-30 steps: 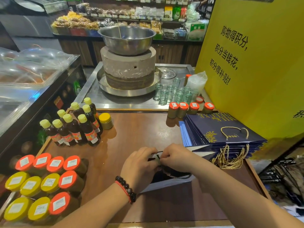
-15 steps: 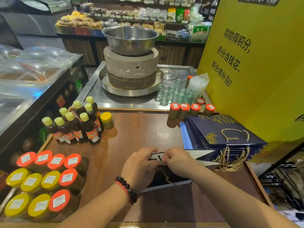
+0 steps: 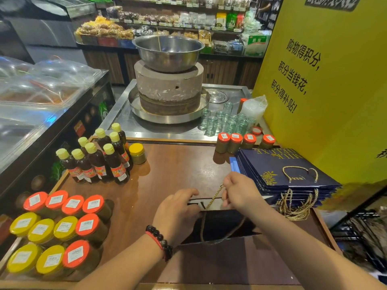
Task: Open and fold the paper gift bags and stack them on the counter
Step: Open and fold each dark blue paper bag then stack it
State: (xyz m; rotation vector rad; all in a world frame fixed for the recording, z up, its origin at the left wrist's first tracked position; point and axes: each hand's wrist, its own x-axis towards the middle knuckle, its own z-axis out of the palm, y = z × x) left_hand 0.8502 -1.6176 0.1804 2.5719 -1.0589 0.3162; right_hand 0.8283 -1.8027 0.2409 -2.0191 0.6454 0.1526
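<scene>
On the brown counter (image 3: pixel 178 170) close in front of me, both my hands are busy with one dark blue paper bag (image 3: pixel 222 226). My left hand (image 3: pixel 178 214) is bent over the left top edge of the bag, with the fingers curled down on the paper to hold it. It has a bead bracelet (image 3: pixel 160 240) on the wrist. My right hand (image 3: pixel 240 192) is a bit higher and to the right. Its fingers pinch the gold rope handle (image 3: pixel 215 196) and hold it up, so the rope runs in a slanted line down to the bag's edge.

The bag sits on the counter between my two arms. Its mouth faces me and is open, and the inside looks dark. A white flap with black marks shows at the far edge, under my fingers. Another rope handle hangs down inside the dark part.

To the right, near my right hand, lies the stack of flat bags (image 3: pixel 287 172). They are dark blue with gold letters and a gold leaf picture, and their gold rope handles hang over the near side of the pile. The stack lies next to the yellow sign (image 3: pixel 335 91)
</scene>
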